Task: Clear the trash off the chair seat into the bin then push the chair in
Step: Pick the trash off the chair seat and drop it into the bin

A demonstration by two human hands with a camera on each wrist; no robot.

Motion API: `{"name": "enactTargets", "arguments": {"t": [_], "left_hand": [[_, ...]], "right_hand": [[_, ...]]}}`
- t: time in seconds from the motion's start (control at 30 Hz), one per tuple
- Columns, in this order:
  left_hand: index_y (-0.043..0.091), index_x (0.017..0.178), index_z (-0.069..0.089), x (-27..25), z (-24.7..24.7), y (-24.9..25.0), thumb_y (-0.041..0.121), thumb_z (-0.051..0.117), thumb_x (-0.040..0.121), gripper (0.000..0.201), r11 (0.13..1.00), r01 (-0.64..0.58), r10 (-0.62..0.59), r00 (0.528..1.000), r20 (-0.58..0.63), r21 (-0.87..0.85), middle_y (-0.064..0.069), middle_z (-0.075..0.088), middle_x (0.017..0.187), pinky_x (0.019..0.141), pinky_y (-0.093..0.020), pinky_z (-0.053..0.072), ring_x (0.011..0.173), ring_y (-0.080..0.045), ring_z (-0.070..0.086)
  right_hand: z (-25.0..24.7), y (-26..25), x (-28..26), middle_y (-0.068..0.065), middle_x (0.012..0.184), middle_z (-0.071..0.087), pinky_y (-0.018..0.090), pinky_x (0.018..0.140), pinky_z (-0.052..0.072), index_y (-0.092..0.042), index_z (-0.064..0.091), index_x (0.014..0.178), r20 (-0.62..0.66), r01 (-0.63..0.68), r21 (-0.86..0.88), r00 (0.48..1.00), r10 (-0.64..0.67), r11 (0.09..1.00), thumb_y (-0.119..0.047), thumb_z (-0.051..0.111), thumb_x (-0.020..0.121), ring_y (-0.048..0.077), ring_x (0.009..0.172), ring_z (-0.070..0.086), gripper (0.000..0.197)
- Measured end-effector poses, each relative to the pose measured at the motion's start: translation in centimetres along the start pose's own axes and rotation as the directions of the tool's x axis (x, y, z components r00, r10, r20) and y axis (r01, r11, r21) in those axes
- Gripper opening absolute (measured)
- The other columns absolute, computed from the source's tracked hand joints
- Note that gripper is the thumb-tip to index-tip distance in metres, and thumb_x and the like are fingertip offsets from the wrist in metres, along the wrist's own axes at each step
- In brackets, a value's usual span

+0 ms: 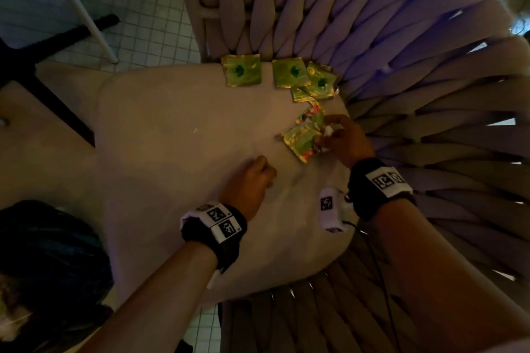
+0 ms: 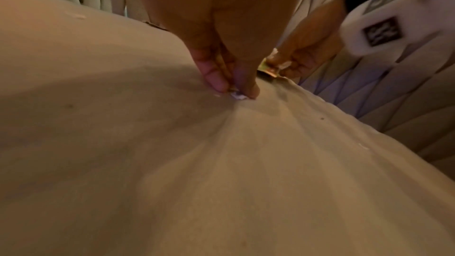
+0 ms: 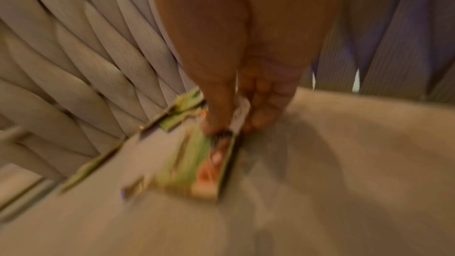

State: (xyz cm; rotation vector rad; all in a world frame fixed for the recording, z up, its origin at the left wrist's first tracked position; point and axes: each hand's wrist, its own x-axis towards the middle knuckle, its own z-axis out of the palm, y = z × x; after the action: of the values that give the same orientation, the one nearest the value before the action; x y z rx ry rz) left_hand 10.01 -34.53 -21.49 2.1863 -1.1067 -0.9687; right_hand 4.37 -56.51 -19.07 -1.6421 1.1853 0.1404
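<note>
Several green foil wrappers lie on the beige chair seat (image 1: 172, 129) near the woven backrest: one (image 1: 243, 70) at the back, two more (image 1: 290, 72) beside it. My right hand (image 1: 334, 135) pinches a green and orange wrapper (image 1: 304, 139) together with a bit of white paper, lifting its edge off the seat; the right wrist view shows the wrapper (image 3: 197, 164) under my thumb. My left hand (image 1: 265, 173) is curled on the seat, thumb and forefinger pinching a tiny white scrap (image 2: 237, 95). A black-lined bin (image 1: 48, 261) sits at lower left.
The chair's woven backrest (image 1: 401, 51) curves round the far and right sides of the seat. A white table leg (image 1: 83, 11) and dark base stand on the tiled floor at upper left. A small pale crumb (image 1: 195, 130) lies mid-seat.
</note>
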Motion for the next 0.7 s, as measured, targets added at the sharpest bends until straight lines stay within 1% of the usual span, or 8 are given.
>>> {"name": "enactTargets", "arguments": {"t": [0.1,0.17,0.3,0.37,0.43,0.5,0.6,0.7], "left_hand": [[0.007,0.087,0.066,-0.3,-0.8,-0.4,0.006,0.063,0.077,0.011,0.987,-0.07,0.086,0.991,-0.104,0.145,-0.015,0.06,0.089,0.066,-0.039,0.052,0.079,-0.035,0.059],[0.01,0.089,0.066,-0.6,-2.0,-0.9,0.017,0.057,0.081,0.014,0.98,-0.047,0.093,0.968,-0.235,0.196,-0.015,0.061,0.092,0.069,-0.044,0.051,0.08,-0.036,0.057],[0.013,0.122,0.058,-0.1,-5.8,-3.9,0.02,0.049,0.089,0.035,0.933,0.306,-0.187,0.862,-0.471,0.189,-0.021,0.051,0.131,0.092,-0.053,0.039,0.111,-0.042,0.047],[0.01,0.13,0.052,0.4,-6.9,-5.8,0.011,0.052,0.09,0.04,0.915,0.376,-0.263,0.831,-0.49,0.148,-0.025,0.047,0.134,0.095,-0.054,0.037,0.114,-0.045,0.044],[0.002,0.127,0.055,0.7,-7.5,-6.8,-0.002,0.049,0.088,0.039,0.939,0.331,-0.252,0.847,-0.468,0.093,-0.029,0.05,0.123,0.092,-0.053,0.044,0.107,-0.046,0.049],[-0.002,0.122,0.056,0.8,-7.9,-7.1,-0.017,0.04,0.081,0.047,0.949,0.316,-0.277,0.855,-0.438,0.017,-0.029,0.051,0.116,0.09,-0.053,0.048,0.104,-0.044,0.054],[-0.004,0.116,0.058,0.8,-8.3,-6.8,-0.021,0.035,0.075,0.05,0.944,0.331,-0.297,0.845,-0.444,-0.002,-0.029,0.052,0.11,0.086,-0.049,0.049,0.1,-0.042,0.056],[-0.006,0.109,0.061,1.3,-8.3,-6.8,-0.019,0.039,0.077,0.041,0.944,0.33,-0.284,0.84,-0.462,0.02,-0.029,0.053,0.106,0.083,-0.047,0.048,0.096,-0.043,0.056]], "right_hand": [[1.5,-0.1,1.3,-0.001,0.076,0.058,0.03,0.065,0.053,-0.013,0.056,0.105,-0.201,-0.025,-0.105,0.98,0.004,0.994,-0.004,0.074,0.075,0.013,0.067,0.059,0.036],[2.2,0.2,1.6,-0.001,0.088,0.06,0.025,0.065,0.052,-0.014,0.054,0.109,-0.29,-0.034,-0.109,0.957,0.001,0.993,-0.008,0.073,0.074,0.017,0.079,0.057,0.041],[2.4,1.2,2.3,0.012,0.105,0.063,0.023,0.069,0.038,-0.009,0.063,0.102,-0.278,-0.015,-0.255,0.959,-0.059,0.967,-0.014,0.073,0.072,0.024,0.09,0.062,0.032],[2.1,1.3,2.0,0.006,0.087,0.063,0.027,0.068,0.04,-0.012,0.066,0.085,-0.198,-0.008,-0.294,0.979,-0.052,0.956,-0.014,0.072,0.072,0.018,0.085,0.06,0.014],[1.5,1.0,1.2,0.0,0.067,0.058,0.036,0.065,0.049,-0.019,0.056,0.066,-0.048,-0.004,-0.189,0.999,-0.005,0.982,-0.006,0.076,0.067,0.016,0.073,0.058,0.024],[0.4,-0.2,0.8,-0.006,0.055,0.056,0.026,0.057,0.051,-0.019,0.05,0.067,0.026,0.023,0.007,0.999,-0.023,1.0,0.009,0.073,0.07,0.002,0.054,0.056,0.036],[-1.1,-3.1,2.1,-0.009,0.06,0.058,0.007,0.043,0.041,-0.019,0.051,0.076,-0.097,0.066,0.134,0.994,-0.053,0.989,0.006,0.07,0.076,-0.007,0.043,0.052,0.031],[-0.5,-4.8,4.8,-0.002,0.069,0.057,0.016,0.053,0.049,-0.017,0.058,0.07,-0.195,0.056,0.167,0.98,-0.023,0.984,-0.006,0.074,0.077,-0.003,0.05,0.055,0.021]]}}
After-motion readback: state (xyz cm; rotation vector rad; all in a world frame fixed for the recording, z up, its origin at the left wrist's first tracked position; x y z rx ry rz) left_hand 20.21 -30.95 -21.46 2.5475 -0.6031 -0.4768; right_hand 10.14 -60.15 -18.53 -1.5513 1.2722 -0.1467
